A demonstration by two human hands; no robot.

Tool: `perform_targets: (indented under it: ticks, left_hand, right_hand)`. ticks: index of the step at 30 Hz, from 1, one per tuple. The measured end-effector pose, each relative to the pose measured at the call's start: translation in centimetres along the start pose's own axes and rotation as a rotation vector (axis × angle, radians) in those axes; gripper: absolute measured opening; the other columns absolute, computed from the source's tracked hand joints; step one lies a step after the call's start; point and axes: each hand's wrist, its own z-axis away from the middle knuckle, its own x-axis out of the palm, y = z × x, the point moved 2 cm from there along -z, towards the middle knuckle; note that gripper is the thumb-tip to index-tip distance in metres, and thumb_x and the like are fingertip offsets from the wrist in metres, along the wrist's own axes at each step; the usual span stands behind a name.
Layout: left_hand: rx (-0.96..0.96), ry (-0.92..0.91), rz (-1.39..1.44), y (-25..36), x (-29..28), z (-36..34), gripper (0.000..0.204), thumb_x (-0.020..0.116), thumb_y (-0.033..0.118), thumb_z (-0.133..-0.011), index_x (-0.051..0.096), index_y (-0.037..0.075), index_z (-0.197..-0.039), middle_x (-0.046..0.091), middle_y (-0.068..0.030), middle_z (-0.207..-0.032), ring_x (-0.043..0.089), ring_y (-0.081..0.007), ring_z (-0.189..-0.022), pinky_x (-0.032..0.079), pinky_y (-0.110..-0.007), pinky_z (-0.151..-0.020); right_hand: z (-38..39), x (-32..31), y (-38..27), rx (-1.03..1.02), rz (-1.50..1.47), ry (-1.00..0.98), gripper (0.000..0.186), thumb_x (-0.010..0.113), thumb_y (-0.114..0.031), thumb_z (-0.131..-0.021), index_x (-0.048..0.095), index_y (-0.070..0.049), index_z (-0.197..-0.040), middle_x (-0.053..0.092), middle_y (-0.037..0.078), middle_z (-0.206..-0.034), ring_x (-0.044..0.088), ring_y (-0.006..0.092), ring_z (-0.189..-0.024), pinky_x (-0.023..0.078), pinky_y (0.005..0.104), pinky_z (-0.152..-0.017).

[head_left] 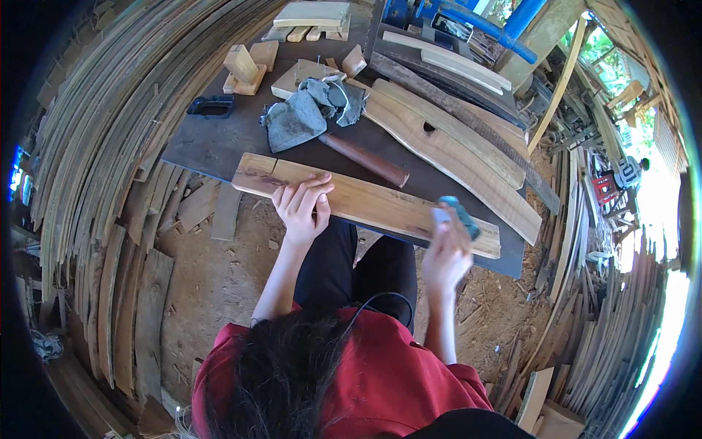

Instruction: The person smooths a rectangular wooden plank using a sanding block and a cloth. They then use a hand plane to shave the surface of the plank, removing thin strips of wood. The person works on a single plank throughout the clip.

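A pale wooden board [358, 192] lies crosswise along the near edge of the dark tabletop, with a thin line across its left end. My left hand [301, 208] grips it left of centre, fingers bent over its top face and thumb at the near side. Toward the board's right end, my right hand [447, 256] is closed around a small dark-green block [461, 217], pressed on or just over the wood. Motion smears this hand, and the block's exact kind is unclear. Just beyond the board lies a brown wooden handle [365, 159], its far end beneath a grey rag [294, 121].
Long planks [446, 146] with a dark knot hole lie at the right of the table [212, 143]. Small wood blocks [243, 69] and a dark blue plastic frame [210, 107] sit at the left. Stacked timber strips [110, 124] flank both sides; a blue metal bar [504, 36] stands beyond.
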Motion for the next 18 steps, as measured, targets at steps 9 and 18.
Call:
perform_targets:
  ticks: [9, 18]
  left_hand:
    - [0.006, 0.030, 0.013, 0.0, 0.3, 0.1, 0.012, 0.053, 0.017, -0.086, 0.065, 0.016, -0.083, 0.069, 0.0062, -0.095, 0.059, -0.0110, -0.082, 0.034, -0.030, -0.078]
    - [0.002, 0.000, 0.008, 0.0, -0.1, -0.2, 0.014, 0.052, 0.016, -0.087, 0.065, 0.014, -0.083, 0.069, 0.0050, -0.095, 0.059, -0.0127, -0.081, 0.033, -0.030, -0.078]
  right_hand:
    - [0.2, -0.9, 2.9, 0.237, 0.168, 0.026, 0.030, 0.042, -0.014, -0.095, 0.064, -0.001, -0.111, 0.064, 0.015, -0.113, 0.063, 0.0320, -0.098, 0.048, 0.0400, -0.086]
    - [0.3, 0.4, -0.1, -0.042, 0.019, 0.031, 0.026, 0.046, -0.014, -0.093, 0.066, -0.001, -0.104, 0.065, 0.013, -0.112, 0.064, 0.0263, -0.102, 0.049, 0.0388, -0.089]
